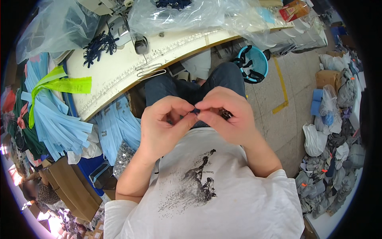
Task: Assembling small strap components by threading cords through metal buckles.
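My left hand (pixel 161 125) and my right hand (pixel 227 115) meet over my lap, fingertips pinched together on a small dark blue strap piece (pixel 194 112). A small dark metal part (pixel 227 115) shows between the fingers of my right hand. Most of the piece is hidden by my fingers. I sit in dark jeans and a white printed T-shirt, below the edge of a white worktable (pixel 119 73).
On the worktable lie a pile of dark blue cords (pixel 99 46), wire clips (pixel 149 71), a sewing machine (pixel 131 32) and clear plastic bags (pixel 191 14). Light blue strips (pixel 51 119) and a yellow-green band (pixel 65 84) hang at left. A blue basket (pixel 252 63) and piled bundles (pixel 334 159) stand right.
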Action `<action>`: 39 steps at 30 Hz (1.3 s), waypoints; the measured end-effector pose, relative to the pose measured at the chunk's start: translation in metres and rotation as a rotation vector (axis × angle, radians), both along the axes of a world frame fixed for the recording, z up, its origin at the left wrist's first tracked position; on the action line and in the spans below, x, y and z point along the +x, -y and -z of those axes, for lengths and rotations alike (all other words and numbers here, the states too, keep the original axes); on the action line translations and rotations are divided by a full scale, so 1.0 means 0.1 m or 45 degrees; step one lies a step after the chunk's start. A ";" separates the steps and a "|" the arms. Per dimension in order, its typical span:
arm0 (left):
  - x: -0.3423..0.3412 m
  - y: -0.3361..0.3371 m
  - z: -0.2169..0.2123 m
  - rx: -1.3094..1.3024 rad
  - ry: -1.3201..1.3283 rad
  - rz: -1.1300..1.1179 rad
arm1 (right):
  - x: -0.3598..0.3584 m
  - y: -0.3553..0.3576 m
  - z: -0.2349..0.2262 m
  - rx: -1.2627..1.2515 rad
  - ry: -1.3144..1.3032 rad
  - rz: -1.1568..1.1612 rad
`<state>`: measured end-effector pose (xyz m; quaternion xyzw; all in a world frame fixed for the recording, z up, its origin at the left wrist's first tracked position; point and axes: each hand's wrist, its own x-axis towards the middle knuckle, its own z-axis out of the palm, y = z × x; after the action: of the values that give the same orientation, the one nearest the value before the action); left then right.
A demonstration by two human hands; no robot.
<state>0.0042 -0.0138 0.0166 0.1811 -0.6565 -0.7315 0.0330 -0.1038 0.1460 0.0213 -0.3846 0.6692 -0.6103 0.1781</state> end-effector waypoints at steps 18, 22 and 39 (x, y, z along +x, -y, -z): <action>0.08 -0.01 0.08 -0.243 -0.339 -0.102 | 0.06 0.01 -0.04 -0.072 0.936 0.087; 0.11 -0.02 0.04 0.266 -0.430 -0.007 | 0.06 0.05 -0.04 -0.131 1.084 0.144; 0.20 0.18 0.19 0.764 -0.493 -0.172 | -0.34 0.61 -0.46 -0.025 0.581 0.165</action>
<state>0.0241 -0.0316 -0.0025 0.0839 -0.3807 -0.9085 0.1503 -0.1381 0.0853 0.0673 -0.1945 0.6290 -0.6980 0.2816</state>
